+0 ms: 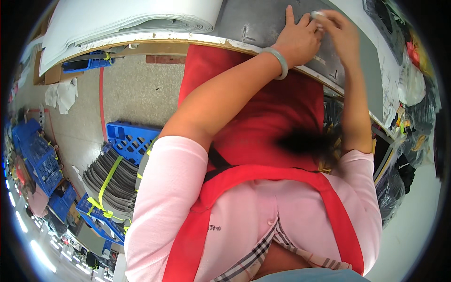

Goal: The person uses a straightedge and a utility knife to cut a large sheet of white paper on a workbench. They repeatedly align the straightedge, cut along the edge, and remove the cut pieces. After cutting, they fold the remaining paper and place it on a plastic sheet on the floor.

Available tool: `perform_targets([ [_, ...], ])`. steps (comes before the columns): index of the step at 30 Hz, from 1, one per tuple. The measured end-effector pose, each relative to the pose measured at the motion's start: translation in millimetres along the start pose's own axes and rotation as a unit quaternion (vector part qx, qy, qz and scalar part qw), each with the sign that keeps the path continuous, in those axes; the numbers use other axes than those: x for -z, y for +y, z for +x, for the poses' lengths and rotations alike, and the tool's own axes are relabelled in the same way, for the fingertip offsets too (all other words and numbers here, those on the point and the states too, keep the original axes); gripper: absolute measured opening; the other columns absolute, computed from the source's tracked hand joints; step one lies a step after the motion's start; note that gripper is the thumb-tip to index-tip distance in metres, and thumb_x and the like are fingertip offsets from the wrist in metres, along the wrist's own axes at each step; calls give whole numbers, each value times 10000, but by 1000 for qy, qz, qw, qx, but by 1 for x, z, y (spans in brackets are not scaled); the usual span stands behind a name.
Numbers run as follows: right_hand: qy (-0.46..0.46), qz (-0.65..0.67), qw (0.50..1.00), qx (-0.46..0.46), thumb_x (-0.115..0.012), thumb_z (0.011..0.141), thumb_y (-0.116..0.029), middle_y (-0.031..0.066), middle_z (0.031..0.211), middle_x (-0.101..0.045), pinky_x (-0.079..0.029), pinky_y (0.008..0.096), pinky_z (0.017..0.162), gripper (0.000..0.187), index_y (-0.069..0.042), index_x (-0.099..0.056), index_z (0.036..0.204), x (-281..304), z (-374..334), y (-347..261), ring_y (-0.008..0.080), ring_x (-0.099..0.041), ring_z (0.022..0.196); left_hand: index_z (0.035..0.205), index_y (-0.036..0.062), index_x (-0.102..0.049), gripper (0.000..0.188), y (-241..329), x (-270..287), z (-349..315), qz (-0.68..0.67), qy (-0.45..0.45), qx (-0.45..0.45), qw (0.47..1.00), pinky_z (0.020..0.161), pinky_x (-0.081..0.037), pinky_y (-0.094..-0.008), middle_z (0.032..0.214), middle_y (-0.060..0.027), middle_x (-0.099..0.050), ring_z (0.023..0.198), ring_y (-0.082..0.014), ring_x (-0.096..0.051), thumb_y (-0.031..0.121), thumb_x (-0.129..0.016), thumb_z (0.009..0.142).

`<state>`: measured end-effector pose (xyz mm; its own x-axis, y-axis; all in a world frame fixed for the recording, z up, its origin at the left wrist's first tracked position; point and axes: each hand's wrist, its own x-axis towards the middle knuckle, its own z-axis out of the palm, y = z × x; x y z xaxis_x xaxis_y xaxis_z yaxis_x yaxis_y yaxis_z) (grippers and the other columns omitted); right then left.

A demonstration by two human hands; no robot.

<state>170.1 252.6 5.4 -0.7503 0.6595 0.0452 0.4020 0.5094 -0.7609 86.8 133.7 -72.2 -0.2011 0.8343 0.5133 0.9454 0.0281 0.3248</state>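
Pale-blue cloth [310,276] nearest, short of grey sheet [265,19] | left hand [299,41] spreads on sheet, grasping nothing visible | right hand [342,33] half-curled over it, seemingly pinching whitish bit [317,15] | steady left pressure probably helps

Right hand [344,36] blurred, grip unclear

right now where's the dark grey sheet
In the head view, the dark grey sheet lies upper right, beneath the left hand, right of the white sheets.

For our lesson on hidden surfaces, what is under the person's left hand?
Beneath the left hand is a flat dark grey surface; the patch that the hand covers cannot be seen.
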Motion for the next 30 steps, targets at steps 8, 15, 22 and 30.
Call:
perform_targets([
  [8, 165, -51, 978, -115, -729, 885, -255, 25, 922, -704, -477, 251, 761, 235, -44, -752, 988, 56, -11, 93, 113, -612, 847, 1199, 18, -614, 345, 0, 31, 2, -12, -62, -3, 998, 1096, -261, -647, 1295, -184, -556, 1303, -361, -453, 250, -554, 951],
  [15, 7, 276, 946, -169, -704, 932, -294, -12, 1015, -668, -492, 224, 801, 272, -92, -687, 1114, 80, -13, 99, 84, -616, 932, 1172, 119, -643, 295, -10, 21, 0, -98, 58, -44, 993, 992, -373, -568, 1189, -87, -613, 1172, -298, -544, 207, -611, 892],
  [22, 106, 479, 858, -153, -648, 973, -295, 16, 1083, -652, -516, 273, 864, 318, -88, -592, 1209, 73, -31, 106, 117, -624, 985, 993, 93, -677, 169, 48, 89, -49, -251, -115, -163, 947, 818, -483, -400, 981, -92, -637, 944, -302, -606, 139, -684, 830],
  [30, 131, 514, 841, -110, -626, 985, -243, 78, 1204, -656, -535, 310, 898, 423, -26, -536, 1337, 62, -25, 123, 183, -652, 1046, 1071, 51, -698, 308, -26, 111, -30, -145, -198, -26, 969, 840, -502, -423, 1014, -110, -632, 985, -341, -599, 161, -763, 792],
])
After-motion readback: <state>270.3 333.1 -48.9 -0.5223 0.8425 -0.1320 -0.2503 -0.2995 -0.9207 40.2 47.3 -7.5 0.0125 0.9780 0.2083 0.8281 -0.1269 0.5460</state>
